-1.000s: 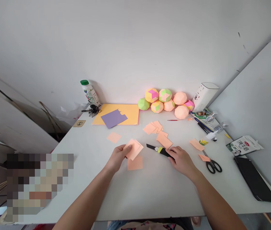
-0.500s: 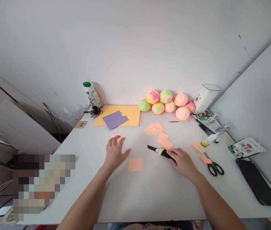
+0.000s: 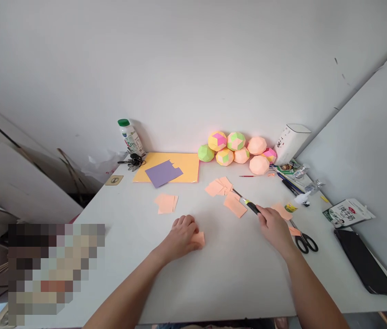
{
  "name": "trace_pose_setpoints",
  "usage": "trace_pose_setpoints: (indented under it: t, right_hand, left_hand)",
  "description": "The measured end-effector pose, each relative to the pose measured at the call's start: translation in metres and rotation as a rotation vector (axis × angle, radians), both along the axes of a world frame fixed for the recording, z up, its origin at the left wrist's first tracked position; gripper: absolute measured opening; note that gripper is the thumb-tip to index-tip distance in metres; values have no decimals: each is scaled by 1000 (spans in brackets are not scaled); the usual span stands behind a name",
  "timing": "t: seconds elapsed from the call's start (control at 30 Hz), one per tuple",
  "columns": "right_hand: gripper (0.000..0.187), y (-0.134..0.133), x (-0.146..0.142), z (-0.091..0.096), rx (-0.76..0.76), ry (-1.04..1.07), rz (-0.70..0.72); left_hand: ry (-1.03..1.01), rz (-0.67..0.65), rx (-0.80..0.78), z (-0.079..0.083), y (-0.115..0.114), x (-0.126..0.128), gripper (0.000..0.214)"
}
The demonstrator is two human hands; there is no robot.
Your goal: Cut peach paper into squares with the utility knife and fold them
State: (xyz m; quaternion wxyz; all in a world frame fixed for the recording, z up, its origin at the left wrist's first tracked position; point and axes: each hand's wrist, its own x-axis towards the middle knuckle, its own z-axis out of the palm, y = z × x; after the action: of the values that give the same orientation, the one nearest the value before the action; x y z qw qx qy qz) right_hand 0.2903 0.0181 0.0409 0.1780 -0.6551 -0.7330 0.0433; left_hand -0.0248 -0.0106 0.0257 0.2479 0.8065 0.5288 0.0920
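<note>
L hand [image 3: 183, 235] is palm down, fingers bent & bunched, over a peach paper square [image 3: 199, 238]; can't tell if it's pinched or just pressed, as the hand hides the L part. R hand [image 3: 275, 228] has its fingers closed round the black rear of a utility knife [image 3: 252, 207], back of hand up.

Knife points away & to the L, yellow-green bit mid-body, dark blade out, tip by the fanned peach sheets [image 3: 218, 186]; contact unclear. Paper square is on the white table [image 3: 234, 283], in front of the person approx. ctr, plain, R end showing past the fingertips.

Just beyond L hand: small stack of peach squares [image 3: 166, 204], edges not lined up. Btwn that & the knife: overlapping peach rectangles [image 3: 235, 205], nr the fanned ones. By R hand: a peach piece [image 3: 284, 212], partly hidden, plus black-handled scissors [image 3: 304, 242] w/ another peach bit [image 3: 294, 231] over the blades. Glue bottle [image 3: 292, 204] sits close by.

Further out: purple sheet [image 3: 163, 173], notched along one edge, on yellow card [image 3: 189, 167]; keys [image 3: 133, 161] & green-capped bottle [image 3: 130, 138] to the L. Faceted paper balls [image 3: 236, 141] sit piled by the wall, peach, green, yellow & pink. Far R: flattened milk carton [image 3: 347, 213] & flat black case [image 3: 364, 261].
</note>
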Motion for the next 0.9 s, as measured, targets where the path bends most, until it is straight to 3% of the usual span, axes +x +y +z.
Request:
trace_pose_setpoints:
  t: [0.2, 0.37, 0.53, 0.73, 0.9]
  right_hand:
    - [36, 0, 22, 17, -213, 1, -144]
    - [34, -3, 36, 21, -304, 72, -71]
    - [36, -8, 38, 27, -418, 194, 15]
    - [36, -14, 28, 31, -451, 177, 131]
    - [37, -12, 31, 31, -388, 188, 100]
  left_hand:
    - [-13, -25, 42, -2, -1, 1, 12]
    - [-24, -29, 42, -4, -2, 2, 17]
    - [42, 78, 40, -7, -2, -1, 25]
    - [-3, 42, 61, -7, -3, 1, 13]
    - [-74, 99, 57, -6, 0, 4, 14]
